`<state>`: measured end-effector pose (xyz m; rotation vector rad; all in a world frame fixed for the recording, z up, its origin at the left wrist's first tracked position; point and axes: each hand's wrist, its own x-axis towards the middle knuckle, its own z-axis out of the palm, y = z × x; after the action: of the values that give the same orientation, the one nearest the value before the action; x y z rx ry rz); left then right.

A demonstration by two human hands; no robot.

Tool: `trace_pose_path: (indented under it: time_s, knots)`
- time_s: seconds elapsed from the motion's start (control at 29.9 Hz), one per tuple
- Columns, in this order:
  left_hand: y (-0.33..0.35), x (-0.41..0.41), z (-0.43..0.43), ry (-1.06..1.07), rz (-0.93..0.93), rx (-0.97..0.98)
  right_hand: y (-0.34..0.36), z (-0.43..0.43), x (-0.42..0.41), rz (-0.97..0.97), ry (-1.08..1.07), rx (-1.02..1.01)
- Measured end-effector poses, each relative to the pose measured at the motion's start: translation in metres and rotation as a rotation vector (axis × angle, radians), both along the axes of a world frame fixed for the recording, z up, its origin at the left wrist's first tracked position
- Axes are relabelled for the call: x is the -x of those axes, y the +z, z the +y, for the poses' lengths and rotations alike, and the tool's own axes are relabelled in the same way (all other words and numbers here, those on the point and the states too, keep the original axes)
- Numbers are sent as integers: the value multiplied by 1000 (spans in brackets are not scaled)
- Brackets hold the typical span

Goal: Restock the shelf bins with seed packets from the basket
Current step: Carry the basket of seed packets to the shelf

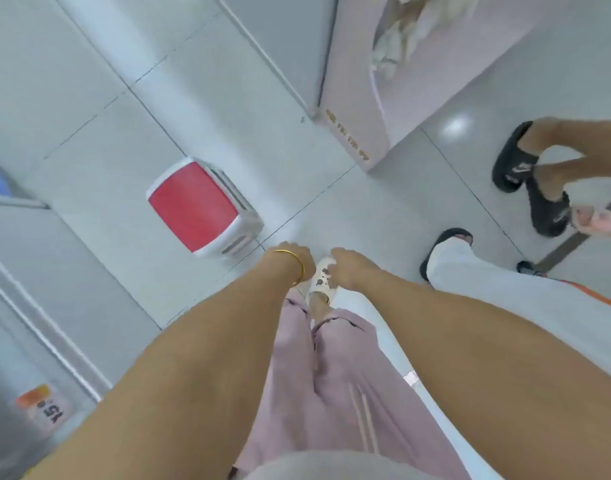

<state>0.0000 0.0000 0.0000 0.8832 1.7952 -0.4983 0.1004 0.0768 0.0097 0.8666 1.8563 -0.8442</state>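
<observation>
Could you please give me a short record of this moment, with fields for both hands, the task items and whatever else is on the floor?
left hand: down near the floor, gold bangle at the wrist; fingers hidden
right hand: beside it, over a white clog; grip unclear
basket, seed packets: not in view
stool: red top, white frame, on the tiled floor, left of the hands
box: pink, upper right
others: feet in black slides, right

Wears a thin gold bangle point(301, 266) on the left wrist point(285, 268), loose pale pink trousers point(331, 393) with thin side stripes, a white clog point(323, 280) dotted with dark charms.
</observation>
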Motion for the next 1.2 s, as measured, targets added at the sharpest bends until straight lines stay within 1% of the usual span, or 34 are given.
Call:
trace_pose_path:
  time_s: [0.13,0.23,0.4,0.54,0.67,0.77,0.9,1.04,1.2]
  knots:
    - [8,-3,70,-203,-12,-43,6,54,-14,-25,-140,-50]
    - [13,-2,118,-361,-20,-46,10,87,-17,-5,-252,-66]
    - [28,-4,189,-484,23,-79,12,141,-22,34,-447,-83]
    - [33,-19,244,-598,30,-67,6,184,-41,57,-571,-74]
    - [27,-45,305,-644,24,-60,-5,237,-70,47,-643,-67]
    - [24,-67,353,-637,14,-42,-6,281,-94,28,-699,-58]
    - [28,-96,423,-599,-40,-70,-6,350,-123,5,-819,-61]
    - [29,-116,500,-609,-39,-79,-4,417,-138,-17,-791,-68]
    - [17,-132,610,-678,-58,-32,-12,520,-146,-18,-766,-48]
